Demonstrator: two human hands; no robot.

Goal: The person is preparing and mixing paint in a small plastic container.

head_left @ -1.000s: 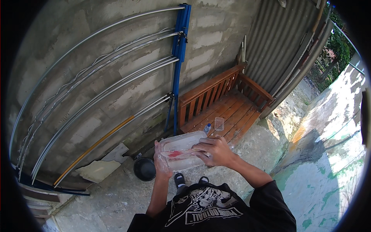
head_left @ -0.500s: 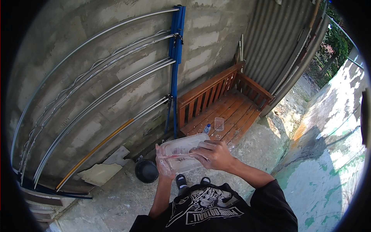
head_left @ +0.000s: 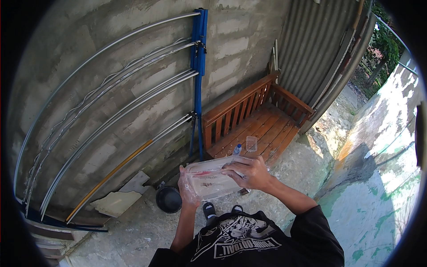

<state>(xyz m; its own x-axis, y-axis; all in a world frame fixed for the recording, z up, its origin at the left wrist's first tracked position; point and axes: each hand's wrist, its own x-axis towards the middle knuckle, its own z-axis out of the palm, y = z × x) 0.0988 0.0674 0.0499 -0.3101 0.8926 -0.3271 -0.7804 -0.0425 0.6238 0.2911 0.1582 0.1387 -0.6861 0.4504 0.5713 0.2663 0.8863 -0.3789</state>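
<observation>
Red mark (head_left: 204,172) now sits nearer the tub's far edge than half a second ago, and the pale edge (head_left: 217,171) bearing it has swung up with it; tub (head_left: 218,189) itself tilts slightly differently. Left hand (head_left: 188,188) grasps the tub's left end. Right hand (head_left: 249,172) clamps the pale edge near the right end, fingers bent, thumb below. Tub is held up in front of the body, just past the bench's near end.

Progress, as a judgement: handling is midway. Left hand carries white smears (fingers look dusty too), so some mess is already made. Tub not set down, pale edge not let go; how much remains can't be read from here.

Bench (head_left: 284,131) carries a bottle (head_left: 237,150) near its near end and a clear box (head_left: 251,143) beside it, nearer the front edge. Bucket (head_left: 169,199) on the ground, left.

Hard to make out: whether the pale edge is lid, sheet or part of the tub; what the tub contains; right fingertips, hidden by the hand; bench's near corner, covered by the tub.
</observation>
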